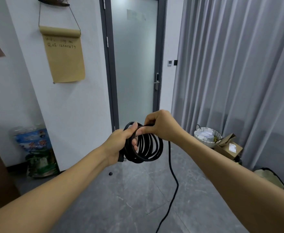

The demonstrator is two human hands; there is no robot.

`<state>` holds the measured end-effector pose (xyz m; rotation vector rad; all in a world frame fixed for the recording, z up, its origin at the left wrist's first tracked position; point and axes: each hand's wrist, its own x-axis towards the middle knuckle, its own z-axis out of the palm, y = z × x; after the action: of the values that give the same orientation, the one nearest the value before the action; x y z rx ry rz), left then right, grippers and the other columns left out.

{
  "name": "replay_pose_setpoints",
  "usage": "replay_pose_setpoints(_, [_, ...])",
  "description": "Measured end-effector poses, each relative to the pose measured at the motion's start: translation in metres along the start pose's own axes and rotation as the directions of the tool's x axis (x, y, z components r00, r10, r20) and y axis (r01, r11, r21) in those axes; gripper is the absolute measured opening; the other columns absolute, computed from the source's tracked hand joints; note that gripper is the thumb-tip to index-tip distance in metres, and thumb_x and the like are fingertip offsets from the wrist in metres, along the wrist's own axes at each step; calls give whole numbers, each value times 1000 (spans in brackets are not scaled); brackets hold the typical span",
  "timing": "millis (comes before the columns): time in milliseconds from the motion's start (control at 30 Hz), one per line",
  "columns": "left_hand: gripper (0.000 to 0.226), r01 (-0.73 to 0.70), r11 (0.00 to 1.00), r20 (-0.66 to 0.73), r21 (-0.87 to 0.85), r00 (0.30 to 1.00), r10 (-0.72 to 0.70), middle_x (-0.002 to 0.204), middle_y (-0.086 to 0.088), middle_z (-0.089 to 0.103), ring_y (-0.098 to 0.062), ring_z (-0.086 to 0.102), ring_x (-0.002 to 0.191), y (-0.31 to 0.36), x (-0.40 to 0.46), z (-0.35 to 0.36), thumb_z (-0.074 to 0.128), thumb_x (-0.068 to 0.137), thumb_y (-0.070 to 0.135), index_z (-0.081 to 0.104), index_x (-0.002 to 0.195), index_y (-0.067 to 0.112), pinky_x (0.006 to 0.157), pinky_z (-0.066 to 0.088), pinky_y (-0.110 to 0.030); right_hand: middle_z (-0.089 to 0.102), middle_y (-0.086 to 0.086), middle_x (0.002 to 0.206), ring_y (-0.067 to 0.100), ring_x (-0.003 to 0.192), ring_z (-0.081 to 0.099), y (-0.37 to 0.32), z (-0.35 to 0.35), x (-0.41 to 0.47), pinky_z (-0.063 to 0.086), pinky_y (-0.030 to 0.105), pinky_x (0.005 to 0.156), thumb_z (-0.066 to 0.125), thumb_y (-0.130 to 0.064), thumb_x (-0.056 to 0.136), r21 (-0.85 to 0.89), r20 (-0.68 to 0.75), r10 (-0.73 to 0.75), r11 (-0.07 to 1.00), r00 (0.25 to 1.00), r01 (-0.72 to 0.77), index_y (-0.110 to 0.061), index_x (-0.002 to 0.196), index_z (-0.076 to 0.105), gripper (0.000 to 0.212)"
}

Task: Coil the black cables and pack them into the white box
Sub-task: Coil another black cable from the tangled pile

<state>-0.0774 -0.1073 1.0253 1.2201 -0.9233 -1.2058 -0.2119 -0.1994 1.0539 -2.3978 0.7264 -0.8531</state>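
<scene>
A black cable [152, 149] is wound into several loops in front of me at chest height. My left hand [119, 144] grips the left side of the coil, thumb over the top, with the cable's plug end sticking out below the palm. My right hand [159, 126] pinches a strand at the top of the coil. From under the right hand the loose tail of the cable [173, 177] hangs down to the grey floor and runs off the bottom edge. No white box is in view.
A frosted glass door [134, 64] stands straight ahead. Grey curtains [238, 73] hang on the right, with a white woven basket [207, 137] and an open cardboard box [229, 147] at their foot. Printed bags [37, 152] lean against the left wall. A small black object [110, 173] lies on the floor.
</scene>
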Motion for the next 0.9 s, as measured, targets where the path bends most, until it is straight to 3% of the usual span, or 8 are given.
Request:
replay_pose_setpoints(100, [40,-39,998,70,50,997,35,48,3,46,-10,47,43,-2,0,-3,62,67,52,52,59,14,41,42,-20,49,-3,60,9,54,39,6,-3,-4,35,23,55,84,-32,64,15,28,23,1000,999,-24,-18,69,54,34])
replay_pose_setpoints(300, [33,-122,991,123,58,986,114,44,3,41,-9,42,40,-9,3,-5,74,63,15,49,43,18,41,39,-18,38,-6,110,11,93,44,13,8,-16,45,25,81,81,-30,70,-252,112,-31,966,993,58,-16,124,38,70])
replay_pose_setpoints(433, [26,-59,998,294,-4,954,57,42,5,38,-7,40,37,-10,0,-5,71,57,5,48,52,17,42,39,-16,42,-6,126,3,75,46,10,7,-17,46,28,73,72,-26,79,-327,85,-105,936,991,128,-29,141,27,77])
replay_pose_setpoints(500, [26,37,997,370,-63,929,-11,40,7,36,-6,39,35,-12,-1,-7,68,54,7,44,53,16,42,38,-17,45,-11,120,1,66,48,2,6,-18,49,27,65,66,-24,82,-392,140,-171,895,975,213,-41,143,21,78])
replay_pose_setpoints(567, [28,80,995,407,-59,912,-49,38,8,35,-6,38,34,-14,-3,-10,66,53,7,40,54,15,42,37,-17,51,-14,118,3,77,53,-4,7,-20,50,30,66,57,-21,85,-458,215,-190,847,958,271,-45,141,25,69])
replay_pose_setpoints(633, [34,78,997,416,-11,907,-66,38,8,34,-6,38,34,-16,-2,-12,65,52,8,33,61,16,42,35,-17,58,-12,116,15,92,59,-4,12,-22,49,34,69,51,-20,88,-506,254,-180,812,950,289,-37,132,39,49])
replay_pose_setpoints(733, [33,49,997,394,57,916,-67,40,7,35,-7,38,36,-18,-1,-13,66,51,11,34,58,15,43,35,-17,61,-4,106,26,89,59,2,18,-21,43,33,63,47,-21,90,-570,262,-157,771,952,284,-21,118,44,29])
replay_pose_setpoints(900, [20,10,976,237,218,969,-63,47,2,42,-11,44,45,-18,3,-7,64,54,12,44,57,14,45,39,-19,59,4,102,30,84,58,9,24,-22,35,32,60,45,-26,93,-599,224,-78,775,971,200,-15,111,42,21])
